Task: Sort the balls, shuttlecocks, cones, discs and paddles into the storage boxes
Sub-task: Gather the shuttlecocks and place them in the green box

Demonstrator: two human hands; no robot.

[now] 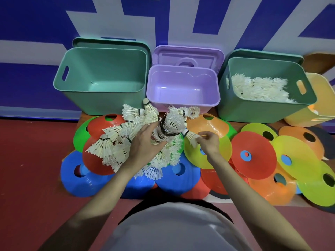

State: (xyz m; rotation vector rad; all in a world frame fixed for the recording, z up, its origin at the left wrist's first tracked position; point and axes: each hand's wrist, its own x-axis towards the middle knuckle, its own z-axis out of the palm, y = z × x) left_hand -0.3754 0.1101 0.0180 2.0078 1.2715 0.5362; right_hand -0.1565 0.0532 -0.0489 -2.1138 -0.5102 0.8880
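- Our left hand (145, 142) grips a bunch of shuttlecocks (126, 131).
- Our right hand (208, 142) pinches one shuttlecock (191, 137); at two o'clock, the right green box (253, 111) holds more.

Dim indoor light, cool blue-violet cast; colours oversaturated. Strong wide-angle barrel distortion: edges bow outward. Soft throughout, compression smear on the shuttlecock (192, 137) feathers (fine detail gone). Glare patch inside the purple box (183, 86). Shadows weak and diffuse, no single clear source.
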